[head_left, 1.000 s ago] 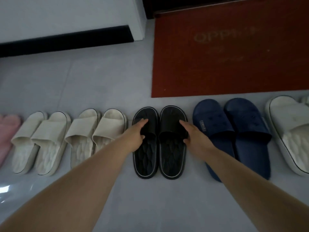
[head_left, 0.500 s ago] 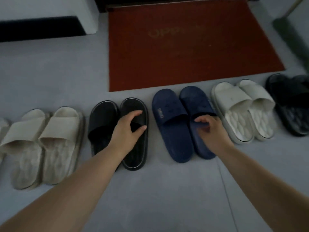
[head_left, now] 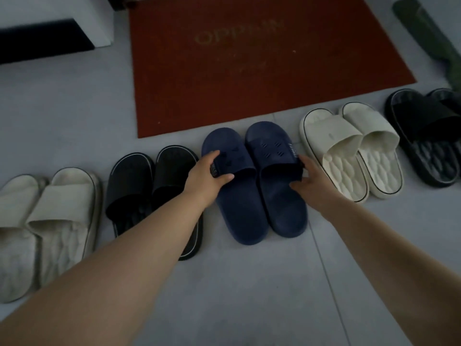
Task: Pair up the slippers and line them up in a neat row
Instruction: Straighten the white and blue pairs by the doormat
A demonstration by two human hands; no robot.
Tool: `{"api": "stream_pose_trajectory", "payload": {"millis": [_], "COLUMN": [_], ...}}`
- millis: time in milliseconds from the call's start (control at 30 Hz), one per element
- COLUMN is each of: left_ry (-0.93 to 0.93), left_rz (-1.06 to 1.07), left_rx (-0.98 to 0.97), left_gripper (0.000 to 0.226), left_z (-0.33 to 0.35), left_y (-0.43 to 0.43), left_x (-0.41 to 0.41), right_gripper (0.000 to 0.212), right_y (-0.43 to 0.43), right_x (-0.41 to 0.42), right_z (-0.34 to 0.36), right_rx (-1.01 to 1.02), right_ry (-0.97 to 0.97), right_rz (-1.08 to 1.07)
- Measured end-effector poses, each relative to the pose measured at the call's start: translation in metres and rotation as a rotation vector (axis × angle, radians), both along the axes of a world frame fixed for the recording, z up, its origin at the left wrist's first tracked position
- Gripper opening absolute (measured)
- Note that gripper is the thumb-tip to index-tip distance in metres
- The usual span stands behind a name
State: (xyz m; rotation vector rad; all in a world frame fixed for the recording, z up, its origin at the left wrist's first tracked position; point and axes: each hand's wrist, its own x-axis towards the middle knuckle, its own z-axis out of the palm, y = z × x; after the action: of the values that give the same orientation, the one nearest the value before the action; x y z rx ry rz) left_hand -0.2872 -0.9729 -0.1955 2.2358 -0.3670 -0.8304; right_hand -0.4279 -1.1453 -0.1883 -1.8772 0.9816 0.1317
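A pair of navy blue slippers lies side by side on the grey floor, toes toward the mat. My left hand grips the strap edge of the left blue slipper. My right hand grips the outer strap edge of the right blue slipper. To their left sits a black pair with white trim, partly under my left forearm. A cream pair lies to the right, then another black pair. At far left is one more cream pair.
A red doormat with faded lettering lies just beyond the row. A white cabinet base with a dark recess stands at the back left. A dark green object leans at the top right. Bare grey floor spreads in front.
My left hand has left the black pair and moved right onto the left blue slipper. My right hand has shifted to the outer strap of the right blue slipper. The view has panned right.
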Motion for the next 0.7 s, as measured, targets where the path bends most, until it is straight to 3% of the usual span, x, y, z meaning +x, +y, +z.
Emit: {"api": "stream_pose_trajectory", "payload": {"millis": [400,500,700], "left_ry": [-0.042,-0.069,0.165], "left_rz": [-0.105,-0.152,-0.179], "left_rx": [0.002,-0.003,-0.098], "left_gripper": [0.065,0.072,0.077], "left_z": [-0.001,0.006,0.025], "left_y": [0.004,0.014,0.056], "left_x": [-0.002,-0.016,-0.03], "right_gripper": [0.067,0.076,0.073], "right_y": [0.006,0.021,0.057], "right_x": [-0.001,-0.014,-0.045], "right_z": [0.005,0.025,0.09], "right_rx": [0.067,-0.046,-0.127], "right_ry": [0.063,0.101,0.218], "right_rz": [-0.036,-0.034,0.102]}}
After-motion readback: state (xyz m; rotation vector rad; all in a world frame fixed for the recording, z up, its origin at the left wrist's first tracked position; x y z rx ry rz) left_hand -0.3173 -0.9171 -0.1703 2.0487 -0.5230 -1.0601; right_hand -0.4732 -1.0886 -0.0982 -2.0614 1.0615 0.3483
